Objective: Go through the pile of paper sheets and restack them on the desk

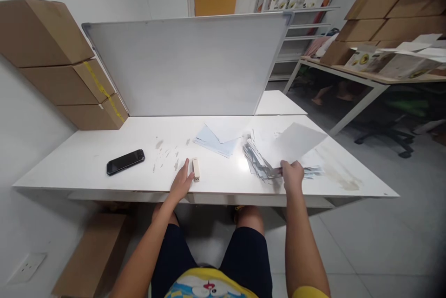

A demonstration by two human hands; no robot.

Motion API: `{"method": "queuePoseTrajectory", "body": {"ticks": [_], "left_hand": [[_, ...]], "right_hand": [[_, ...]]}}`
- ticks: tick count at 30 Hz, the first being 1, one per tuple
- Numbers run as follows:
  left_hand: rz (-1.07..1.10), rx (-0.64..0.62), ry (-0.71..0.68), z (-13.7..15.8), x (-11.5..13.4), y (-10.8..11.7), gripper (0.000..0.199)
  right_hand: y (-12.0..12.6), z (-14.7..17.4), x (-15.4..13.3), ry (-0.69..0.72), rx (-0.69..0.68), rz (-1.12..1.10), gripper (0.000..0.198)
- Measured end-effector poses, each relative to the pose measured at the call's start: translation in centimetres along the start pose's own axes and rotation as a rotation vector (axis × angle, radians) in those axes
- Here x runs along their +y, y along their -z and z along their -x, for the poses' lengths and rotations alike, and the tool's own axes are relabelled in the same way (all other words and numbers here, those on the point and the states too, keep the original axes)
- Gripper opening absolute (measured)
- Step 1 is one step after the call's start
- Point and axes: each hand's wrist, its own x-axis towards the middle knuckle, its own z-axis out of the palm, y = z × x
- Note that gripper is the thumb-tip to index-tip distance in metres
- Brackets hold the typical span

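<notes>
Currently, a paper sheet [304, 141] is gripped by the right hand [293, 175] near the front edge of a white table [87, 170], beside loose papers [256, 158]. The left hand [181, 182] is unclenched, just beside a cream object [196, 168]; contact cannot be told. Stained tabletop separates it from a phone [125, 162]; the far edge is lined by a whiteboard [195, 65].
</notes>
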Motion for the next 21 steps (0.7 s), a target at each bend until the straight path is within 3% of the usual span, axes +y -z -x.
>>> {"method": "queuePoseTrajectory", "body": {"ticks": [5, 7, 10, 13, 17, 21], "left_hand": [[-0.002, 0.014, -0.013, 0.3, 0.0, -0.1, 0.066], [-0.020, 0.021, -0.014, 0.2, -0.1, -0.2, 0.065], [-0.084, 0.030, -0.058, -0.1, -0.4, -0.6, 0.065], [-0.157, 0.041, -0.112, -0.5, -0.6, -1.0, 0.063], [-0.203, 0.025, -0.131, -0.5, -0.9, -1.1, 0.061], [-0.198, 0.042, -0.132, -0.1, -0.7, -1.7, 0.059]], "right_hand": [[0.4, 2.5, -1.3, -0.102, 0.042, 0.356, 0.079], [0.5, 4.0, -1.7, -0.095, 0.075, 0.446, 0.077], [-0.9, 6.0, -2.6, 0.062, 0.091, 0.316, 0.065], [-4.6, 6.9, -4.6, 0.274, -0.047, 0.206, 0.057], [-11.7, 5.9, -8.3, 0.524, -0.312, 0.223, 0.053], [-17.3, 4.1, -8.9, 0.583, -0.424, 0.373, 0.063]]}}
